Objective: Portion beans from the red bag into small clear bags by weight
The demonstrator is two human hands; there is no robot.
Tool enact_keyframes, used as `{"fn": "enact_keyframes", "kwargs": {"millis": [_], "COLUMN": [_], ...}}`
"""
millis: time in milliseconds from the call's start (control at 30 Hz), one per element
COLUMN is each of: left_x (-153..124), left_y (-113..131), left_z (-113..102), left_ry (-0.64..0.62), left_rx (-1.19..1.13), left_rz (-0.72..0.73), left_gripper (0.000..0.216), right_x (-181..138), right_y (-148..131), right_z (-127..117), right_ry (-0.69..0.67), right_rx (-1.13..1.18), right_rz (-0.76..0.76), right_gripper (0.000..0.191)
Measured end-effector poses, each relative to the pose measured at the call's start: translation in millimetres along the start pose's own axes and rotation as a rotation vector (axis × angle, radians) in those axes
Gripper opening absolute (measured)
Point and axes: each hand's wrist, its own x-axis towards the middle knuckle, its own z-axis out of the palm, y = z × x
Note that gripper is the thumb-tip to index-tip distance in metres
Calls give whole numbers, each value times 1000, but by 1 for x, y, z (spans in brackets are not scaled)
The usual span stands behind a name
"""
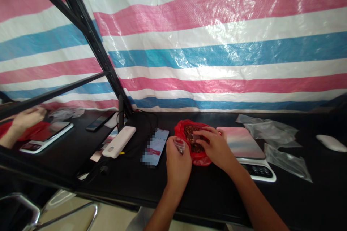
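Observation:
My left hand point(177, 160) is closed on a small clear plastic bag point(180, 144), holding it up just left of a red plastic bag point(181, 129) filled with small brown pieces. My right hand point(214, 147) rests over that red bag, fingers pinched round a small clear scoop or cup point(191, 138) among the brown pieces. Both hands are over the black table point(135, 184).
A kitchen scale point(248, 151) sits right of the red bag, with empty clear bags point(273, 133) and a white object point(331, 143) beyond. A phone point(155, 147) and white power bank point(119, 141) lie left. Another person's hand point(27, 119) works at a second scale point(46, 138) past a black frame.

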Motion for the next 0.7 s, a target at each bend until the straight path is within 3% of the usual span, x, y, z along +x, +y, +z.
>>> {"fn": "enact_keyframes", "kwargs": {"millis": [100,233,367,700], "left_x": [2,8,11,10], "left_y": [2,-1,-7,-11], "left_z": [-5,-8,-5,0], "left_ry": [36,-74,-128,-129], "left_rx": [83,154,268,342], "left_rz": [82,108,145,208], "left_gripper": [15,22,26,24], "right_x": [2,3,2,-4], "right_y": [0,-2,-8,-20], "right_z": [-3,-9,-9,-4], "right_ry": [53,136,127,167], "right_rx": [41,136,202,67], "right_rz": [47,35,-101,-398], "right_gripper": [26,26,25,31]}}
